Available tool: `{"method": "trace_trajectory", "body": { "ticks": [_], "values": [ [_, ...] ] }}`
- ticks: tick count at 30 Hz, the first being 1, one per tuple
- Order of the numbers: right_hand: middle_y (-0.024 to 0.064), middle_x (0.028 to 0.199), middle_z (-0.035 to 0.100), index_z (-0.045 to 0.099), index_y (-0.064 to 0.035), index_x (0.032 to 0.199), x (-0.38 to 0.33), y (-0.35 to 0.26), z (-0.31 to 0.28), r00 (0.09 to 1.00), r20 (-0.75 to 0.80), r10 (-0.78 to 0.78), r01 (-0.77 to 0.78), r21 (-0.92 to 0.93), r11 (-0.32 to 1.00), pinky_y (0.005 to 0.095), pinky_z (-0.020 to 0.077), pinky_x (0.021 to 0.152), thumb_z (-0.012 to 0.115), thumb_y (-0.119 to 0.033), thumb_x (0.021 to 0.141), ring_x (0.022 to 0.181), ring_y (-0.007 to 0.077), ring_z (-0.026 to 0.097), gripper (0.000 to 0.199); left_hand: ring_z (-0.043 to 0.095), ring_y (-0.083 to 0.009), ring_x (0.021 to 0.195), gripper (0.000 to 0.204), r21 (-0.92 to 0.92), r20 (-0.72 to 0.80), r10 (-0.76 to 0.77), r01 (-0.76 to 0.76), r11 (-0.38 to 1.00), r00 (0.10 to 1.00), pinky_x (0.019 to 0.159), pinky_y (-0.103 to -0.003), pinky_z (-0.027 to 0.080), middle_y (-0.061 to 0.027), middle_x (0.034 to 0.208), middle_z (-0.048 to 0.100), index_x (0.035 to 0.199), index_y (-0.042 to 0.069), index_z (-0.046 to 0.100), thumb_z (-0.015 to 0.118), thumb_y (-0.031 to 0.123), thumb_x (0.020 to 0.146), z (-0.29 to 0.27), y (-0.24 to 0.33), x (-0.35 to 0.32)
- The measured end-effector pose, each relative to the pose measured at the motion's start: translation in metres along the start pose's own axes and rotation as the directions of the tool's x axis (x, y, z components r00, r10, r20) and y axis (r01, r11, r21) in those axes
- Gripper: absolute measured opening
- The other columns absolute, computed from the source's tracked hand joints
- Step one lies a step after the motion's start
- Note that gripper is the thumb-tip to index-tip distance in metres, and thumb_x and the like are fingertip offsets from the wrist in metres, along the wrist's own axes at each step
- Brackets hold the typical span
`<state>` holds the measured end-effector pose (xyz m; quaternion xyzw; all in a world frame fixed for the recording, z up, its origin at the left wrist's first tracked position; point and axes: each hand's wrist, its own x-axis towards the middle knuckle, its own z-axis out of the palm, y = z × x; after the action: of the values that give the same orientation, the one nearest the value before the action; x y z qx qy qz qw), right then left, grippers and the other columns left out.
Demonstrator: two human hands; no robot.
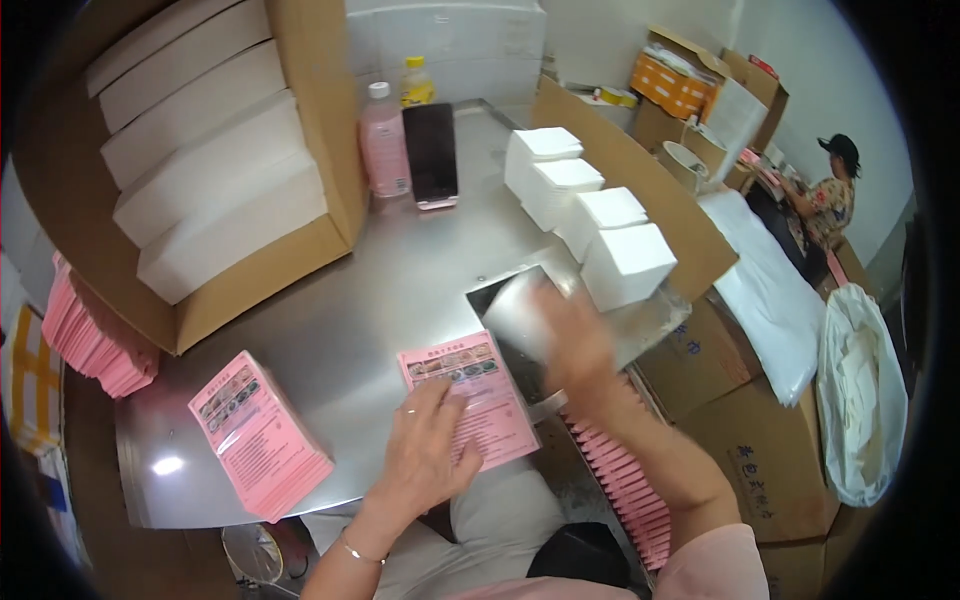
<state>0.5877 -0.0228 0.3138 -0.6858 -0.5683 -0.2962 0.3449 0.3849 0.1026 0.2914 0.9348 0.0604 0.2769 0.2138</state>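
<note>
My left hand [425, 440] lies on a pink printed packet [495, 400] at the table's front edge, fingers and thumb spread on its top face. Just past the packet's right side, my right hand [580, 345] is smeared by motion. It grips a white folded stack [515, 310], likely paper napkins, also blurred, above a dark rectangular opening [530, 365] in the tabletop. A neat pile of the same pink packets [262, 440] lies to the left of my left hand. Several white napkin stacks [625, 262] stand in a row beyond my right hand.
A large cardboard box [315, 130] of white stacks fills the left back. A phone [432, 155] and a pink bottle [383, 140] stand on the metal table [340, 320]. Pink packets [630, 470] line a box below right. Another person [830, 200] sits at the far right.
</note>
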Motion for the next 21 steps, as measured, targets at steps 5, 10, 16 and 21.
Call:
{"method": "trace_trajectory", "body": {
  "ticks": [5, 10, 16, 21],
  "values": [
    [0.0164, 0.105, 0.06, 0.065, -0.0041, 0.108, -0.04, -0.061, 0.035, 0.917, 0.278, -0.288, 0.26, 0.133, 0.956, 0.0666, 0.0309, 0.111, 0.062, -0.016, 0.079, 0.105, 0.0349, 0.06, 0.032, 0.039, -0.0473, 0.136, 0.089, 0.246, 0.049, -0.276, 0.256, 0.935, 0.96, 0.105, -0.068, 0.027, -0.0272, 0.148, 0.042, 0.134, -0.003, 0.05, 0.079, 0.043, 0.064, -0.006, -0.002, -0.012],
    [0.0141, 0.089, 0.062, 0.066, -0.0001, 0.094, 0.008, -0.082, 0.071, 0.753, 0.638, -0.161, 0.134, 0.091, 0.987, 0.0644, 0.0286, 0.111, 0.064, -0.015, 0.074, 0.093, 0.0314, 0.062, 0.025, 0.029, -0.0455, 0.143, 0.087, 0.139, -0.102, -0.358, 0.369, 0.919, 0.928, 0.108, -0.062, 0.025, -0.0242, 0.155, 0.032, 0.136, 0.0, 0.05, 0.078, 0.043, 0.065, 0.011, 0.001, 0.008],
    [0.0129, 0.092, 0.061, 0.065, 0.0001, 0.096, 0.018, 0.009, -0.027, 0.974, 0.138, 0.177, -0.11, -0.393, 0.913, 0.0451, 0.0434, 0.079, 0.066, -0.01, 0.074, 0.09, 0.0312, 0.058, 0.025, 0.05, -0.0433, 0.111, 0.062, 0.43, -0.091, -0.342, 0.347, 0.834, 0.935, 0.09, -0.054, 0.035, -0.0228, 0.136, 0.051, 0.124, 0.013, 0.064, 0.075, 0.043, 0.07, -0.002, 0.0, -0.006],
    [0.012, 0.086, 0.06, 0.072, -0.0005, 0.097, 0.017, 0.085, -0.045, 0.958, -0.031, 0.285, -0.245, -0.601, 0.761, 0.0435, 0.043, 0.075, 0.067, -0.018, 0.087, 0.089, 0.0293, 0.056, 0.021, 0.046, -0.0388, 0.105, 0.059, 0.377, -0.115, -0.313, 0.333, 0.864, 0.943, 0.093, -0.049, 0.033, -0.0197, 0.131, 0.051, 0.119, 0.011, 0.063, 0.074, 0.049, 0.075, -0.001, -0.001, 0.005]
  ]
}}
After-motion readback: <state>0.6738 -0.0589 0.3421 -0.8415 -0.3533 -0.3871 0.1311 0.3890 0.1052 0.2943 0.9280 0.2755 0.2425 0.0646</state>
